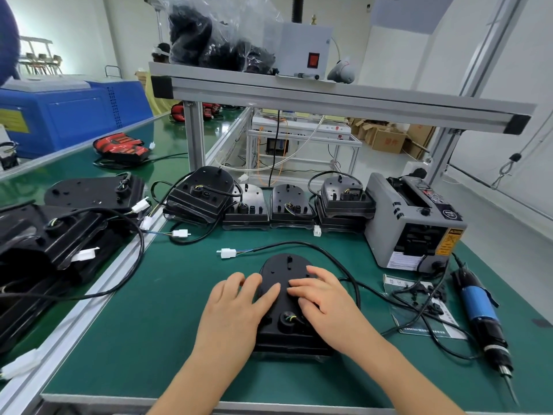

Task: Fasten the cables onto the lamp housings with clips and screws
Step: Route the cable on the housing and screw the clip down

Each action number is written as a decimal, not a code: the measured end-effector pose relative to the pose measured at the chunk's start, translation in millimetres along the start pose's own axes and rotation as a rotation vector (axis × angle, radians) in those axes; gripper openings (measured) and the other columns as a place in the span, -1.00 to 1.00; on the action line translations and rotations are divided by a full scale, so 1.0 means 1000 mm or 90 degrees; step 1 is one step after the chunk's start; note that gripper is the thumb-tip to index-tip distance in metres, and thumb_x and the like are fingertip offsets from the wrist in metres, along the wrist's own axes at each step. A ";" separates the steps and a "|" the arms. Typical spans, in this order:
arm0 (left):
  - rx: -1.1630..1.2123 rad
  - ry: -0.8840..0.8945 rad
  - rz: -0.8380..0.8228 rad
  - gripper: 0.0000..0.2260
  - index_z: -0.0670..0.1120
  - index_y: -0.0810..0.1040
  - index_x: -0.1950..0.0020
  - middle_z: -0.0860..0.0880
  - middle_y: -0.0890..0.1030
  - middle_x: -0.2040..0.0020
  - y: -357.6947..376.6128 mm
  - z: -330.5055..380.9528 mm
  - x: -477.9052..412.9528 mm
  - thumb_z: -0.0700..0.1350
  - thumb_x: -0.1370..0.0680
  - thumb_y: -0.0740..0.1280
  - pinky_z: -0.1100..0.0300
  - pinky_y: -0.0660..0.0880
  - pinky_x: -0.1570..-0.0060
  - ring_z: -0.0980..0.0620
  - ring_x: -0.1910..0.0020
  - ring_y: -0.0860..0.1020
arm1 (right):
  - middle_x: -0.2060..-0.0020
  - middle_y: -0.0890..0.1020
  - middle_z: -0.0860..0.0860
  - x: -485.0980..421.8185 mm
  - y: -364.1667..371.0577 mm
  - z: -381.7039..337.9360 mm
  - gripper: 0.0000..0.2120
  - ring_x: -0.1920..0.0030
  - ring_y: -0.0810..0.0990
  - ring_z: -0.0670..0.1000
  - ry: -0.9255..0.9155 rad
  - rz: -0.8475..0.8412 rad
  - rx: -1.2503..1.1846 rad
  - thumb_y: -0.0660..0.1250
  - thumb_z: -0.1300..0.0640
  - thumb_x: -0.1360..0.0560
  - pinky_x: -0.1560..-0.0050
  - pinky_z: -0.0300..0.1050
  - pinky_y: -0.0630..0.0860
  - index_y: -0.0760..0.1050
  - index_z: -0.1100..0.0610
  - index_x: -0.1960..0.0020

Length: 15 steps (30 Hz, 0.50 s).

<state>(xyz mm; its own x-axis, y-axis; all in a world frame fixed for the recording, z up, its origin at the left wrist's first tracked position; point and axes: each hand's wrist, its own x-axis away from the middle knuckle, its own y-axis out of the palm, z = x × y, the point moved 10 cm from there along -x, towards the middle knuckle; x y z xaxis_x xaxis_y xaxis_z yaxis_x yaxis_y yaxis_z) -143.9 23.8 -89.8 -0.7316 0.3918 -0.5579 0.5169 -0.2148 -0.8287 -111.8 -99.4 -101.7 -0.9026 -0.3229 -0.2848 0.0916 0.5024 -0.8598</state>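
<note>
Black lamp housing (pixel 288 266) lies flat on green mat (pixel 143 330), back face up, near front edge of bench. Both hands rest on top of it.

Left hand (pixel 236 307) covers left half, fingers straight, gripping nothing. Right hand (pixel 326 304) covers right half, fingers spread and relaxed, tips touching housing centre, nothing visibly pinched.

Cable (pixel 299 243) arcs behind hands, with white connector (pixel 226 253) on mat beyond left hand.

Electric screwdriver (pixel 478 307) lies well right, untouched. Clear bag of small black parts (pixel 425 298) sits between it and housing.

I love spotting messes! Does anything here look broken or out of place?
Nothing looks broken or spilled. The lamp housing under the left hand and right hand lies flat, its cable looping loose, not yet clipped. The electric screwdriver lies on its side.
</note>
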 end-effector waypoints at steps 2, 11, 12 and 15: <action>-0.007 -0.006 0.000 -0.32 0.11 0.65 -0.11 -0.05 0.62 0.03 0.001 0.000 0.001 -0.24 -0.02 0.56 0.02 0.52 0.09 -0.13 0.02 0.42 | -0.28 0.48 -0.24 0.002 0.000 0.002 -0.70 -0.44 0.09 -0.18 0.005 0.005 -0.010 0.17 0.15 -0.60 -0.30 -0.55 -0.12 0.52 0.00 -0.28; -0.019 0.050 0.002 -0.29 0.14 0.64 -0.09 -0.04 0.62 0.05 0.000 0.001 -0.004 -0.26 0.02 0.55 0.04 0.32 0.01 -0.12 0.01 0.38 | -0.26 0.50 -0.24 0.002 0.000 0.005 -0.70 -0.44 0.09 -0.19 0.024 0.013 -0.030 0.18 0.16 -0.59 -0.45 -0.26 0.04 0.55 0.00 -0.25; -0.009 0.048 0.007 -0.30 0.15 0.65 -0.08 -0.02 0.61 0.06 0.000 0.001 -0.004 -0.26 0.02 0.56 0.03 0.39 0.01 -0.11 0.02 0.37 | -0.27 0.49 -0.24 0.002 0.001 0.005 -0.70 -0.43 0.09 -0.20 0.027 0.011 -0.031 0.18 0.15 -0.59 -0.46 -0.23 0.05 0.55 0.00 -0.26; 0.018 0.044 0.004 -0.29 0.17 0.65 -0.07 0.00 0.61 0.07 0.001 -0.001 -0.004 -0.28 0.03 0.56 0.04 0.54 0.12 -0.08 0.03 0.37 | -0.28 0.48 -0.25 0.003 0.001 0.006 -0.68 -0.43 0.07 -0.22 0.036 0.007 -0.037 0.17 0.15 -0.59 -0.48 -0.17 0.05 0.54 -0.02 -0.27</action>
<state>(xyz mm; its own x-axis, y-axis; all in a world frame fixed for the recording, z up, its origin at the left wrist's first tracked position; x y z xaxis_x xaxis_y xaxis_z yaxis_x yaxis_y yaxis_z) -139.8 23.2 -88.8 -0.6955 0.4506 -0.5598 0.5081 -0.2425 -0.8265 -111.9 -104.8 -106.6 -0.9243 -0.2722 -0.2677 0.0778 0.5521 -0.8301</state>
